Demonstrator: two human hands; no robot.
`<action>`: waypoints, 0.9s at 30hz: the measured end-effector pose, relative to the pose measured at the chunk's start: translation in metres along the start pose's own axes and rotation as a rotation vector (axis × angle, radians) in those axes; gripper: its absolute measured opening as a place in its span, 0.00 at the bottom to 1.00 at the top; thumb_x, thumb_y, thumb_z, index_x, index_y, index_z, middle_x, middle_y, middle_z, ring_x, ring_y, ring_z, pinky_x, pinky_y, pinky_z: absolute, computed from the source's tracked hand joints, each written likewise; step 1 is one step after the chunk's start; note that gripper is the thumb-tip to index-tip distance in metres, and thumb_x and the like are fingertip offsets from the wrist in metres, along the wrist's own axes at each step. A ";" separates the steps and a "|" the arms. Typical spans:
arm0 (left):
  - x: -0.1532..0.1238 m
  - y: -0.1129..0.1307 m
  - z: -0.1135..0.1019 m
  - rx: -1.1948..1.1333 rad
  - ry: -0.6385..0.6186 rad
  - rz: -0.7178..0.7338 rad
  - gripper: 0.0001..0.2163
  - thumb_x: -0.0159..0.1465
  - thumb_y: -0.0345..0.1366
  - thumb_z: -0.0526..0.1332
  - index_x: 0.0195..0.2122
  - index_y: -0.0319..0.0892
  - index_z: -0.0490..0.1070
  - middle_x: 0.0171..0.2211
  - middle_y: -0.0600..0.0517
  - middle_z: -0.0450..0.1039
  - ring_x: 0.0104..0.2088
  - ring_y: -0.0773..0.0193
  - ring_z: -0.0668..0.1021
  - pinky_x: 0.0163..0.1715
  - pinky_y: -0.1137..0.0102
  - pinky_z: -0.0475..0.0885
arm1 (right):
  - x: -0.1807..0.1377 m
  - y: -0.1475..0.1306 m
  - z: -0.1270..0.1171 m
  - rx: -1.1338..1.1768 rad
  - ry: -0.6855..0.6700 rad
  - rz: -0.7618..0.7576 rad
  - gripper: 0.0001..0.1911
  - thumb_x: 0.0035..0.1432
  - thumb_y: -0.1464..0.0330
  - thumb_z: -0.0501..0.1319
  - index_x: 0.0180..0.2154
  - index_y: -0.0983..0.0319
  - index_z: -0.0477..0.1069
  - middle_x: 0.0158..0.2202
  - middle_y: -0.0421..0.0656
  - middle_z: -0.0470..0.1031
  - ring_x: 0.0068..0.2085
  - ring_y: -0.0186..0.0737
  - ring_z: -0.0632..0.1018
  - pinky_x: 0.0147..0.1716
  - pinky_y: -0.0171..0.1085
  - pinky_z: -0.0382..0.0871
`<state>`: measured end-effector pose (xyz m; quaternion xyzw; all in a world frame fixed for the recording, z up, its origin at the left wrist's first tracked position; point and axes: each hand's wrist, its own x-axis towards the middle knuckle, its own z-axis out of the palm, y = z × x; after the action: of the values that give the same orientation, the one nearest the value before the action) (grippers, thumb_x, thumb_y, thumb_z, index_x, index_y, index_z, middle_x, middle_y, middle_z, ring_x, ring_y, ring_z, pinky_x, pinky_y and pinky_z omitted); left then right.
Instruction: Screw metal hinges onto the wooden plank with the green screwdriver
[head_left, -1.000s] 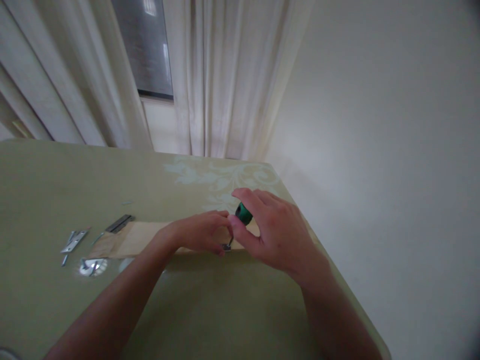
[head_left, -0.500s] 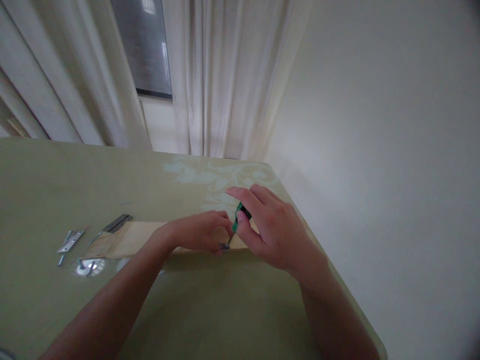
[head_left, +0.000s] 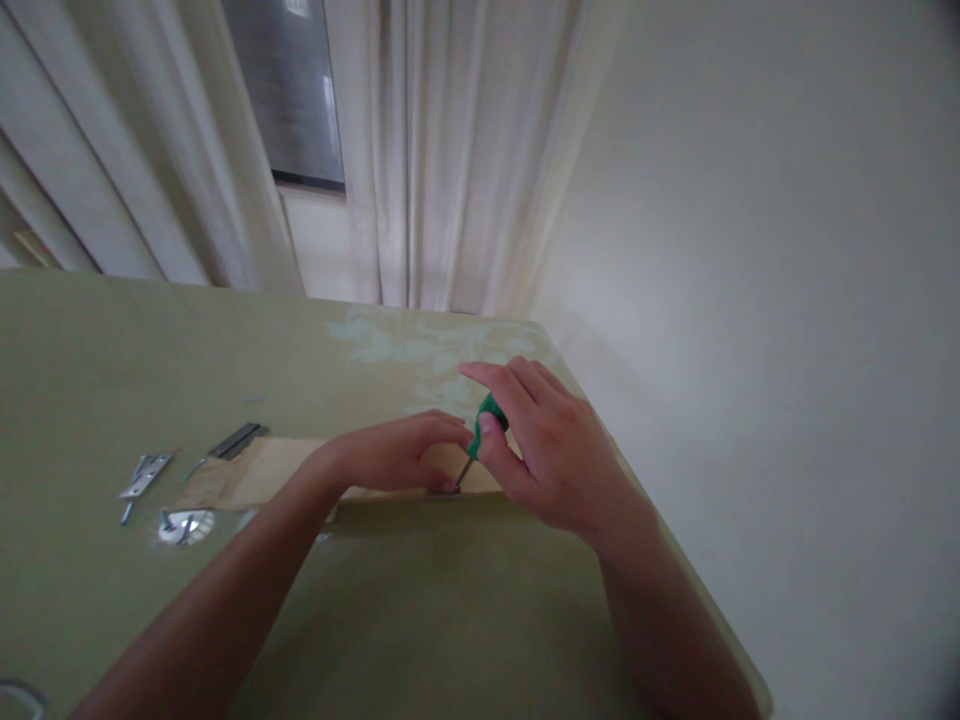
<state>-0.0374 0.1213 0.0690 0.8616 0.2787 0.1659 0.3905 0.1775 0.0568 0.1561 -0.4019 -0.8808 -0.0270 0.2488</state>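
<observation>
My right hand [head_left: 551, 450] is closed around the green handle of a screwdriver [head_left: 491, 412], index finger raised off it. The shaft slants down to the left, its tip at a small metal hinge [head_left: 442, 493] on the near edge of a pale wooden board [head_left: 277, 465]. My left hand [head_left: 401, 455] lies over the board, its thumb pressed on the hinge and its fingers curled close to the shaft. Those fingers hide part of the hinge, and any screw under the tip is too small to make out.
Left on the green-covered table [head_left: 420, 620] are a silver hinge plate [head_left: 148, 473] with screws, a dark hinge [head_left: 238, 440] against the board, and a shiny round dish [head_left: 186, 526] holding screws. A wall [head_left: 787, 350] rises beyond the table's right edge; curtains [head_left: 465, 150] hang behind.
My right hand has shifted slightly up with the screwdriver, whose handle has turned in the fingers. My left thumb has moved up onto the hinge.
</observation>
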 end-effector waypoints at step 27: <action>0.018 -0.014 0.014 -0.474 0.043 -0.041 0.04 0.57 0.32 0.74 0.31 0.40 0.82 0.28 0.52 0.82 0.29 0.65 0.81 0.32 0.73 0.76 | 0.002 0.000 0.005 0.061 0.061 0.071 0.23 0.71 0.59 0.62 0.62 0.62 0.67 0.50 0.50 0.80 0.48 0.48 0.81 0.47 0.45 0.75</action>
<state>-0.0212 0.1313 0.0504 0.7363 0.2577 0.2371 0.5790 0.1744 0.0596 0.1528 -0.4243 -0.8583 -0.0037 0.2886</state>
